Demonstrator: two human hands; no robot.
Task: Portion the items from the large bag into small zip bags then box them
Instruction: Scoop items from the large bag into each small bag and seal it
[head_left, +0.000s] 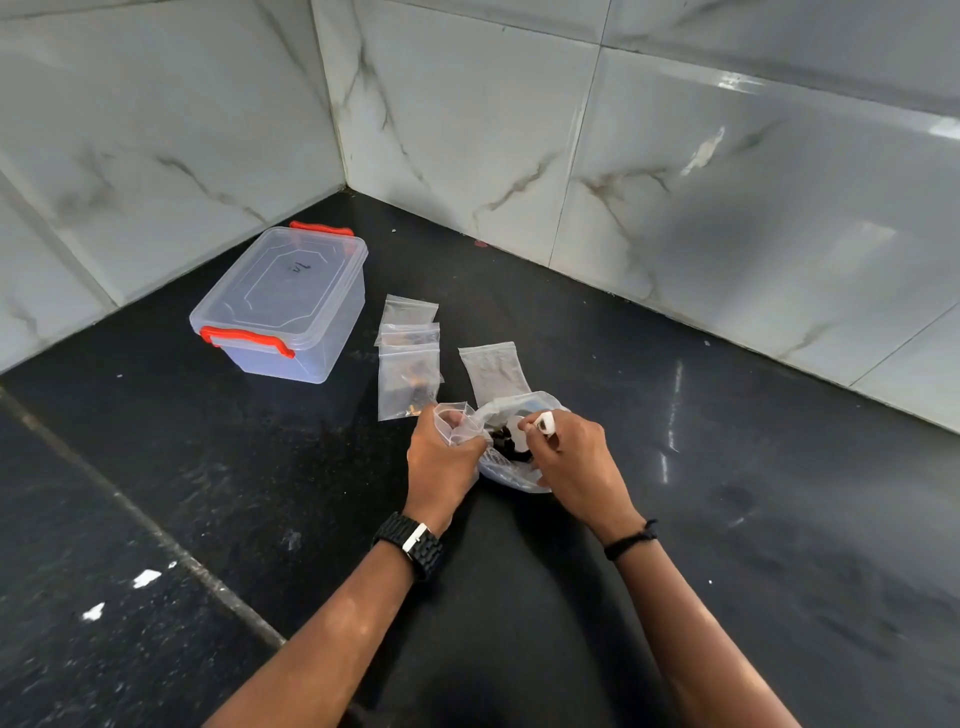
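The large clear bag (511, 467) lies on the black counter with dark and white small items inside. My left hand (441, 462) grips a small zip bag (460, 423) and holds its mouth open beside the large bag. Over the large bag, my right hand (569, 457) pinches a small white item (544, 422). A filled small zip bag (408, 382) lies just beyond my left hand, with two more zip bags (410, 322) stacked behind it. An empty zip bag (493, 369) lies to their right. The clear box (283, 306) with red latches stands shut at the back left.
Marble-tiled walls (675, 182) meet in a corner behind the counter. A seam (156, 530) crosses the black counter at the left, with white specks near it. Open black counter (779, 467) stretches to the right of my hands.
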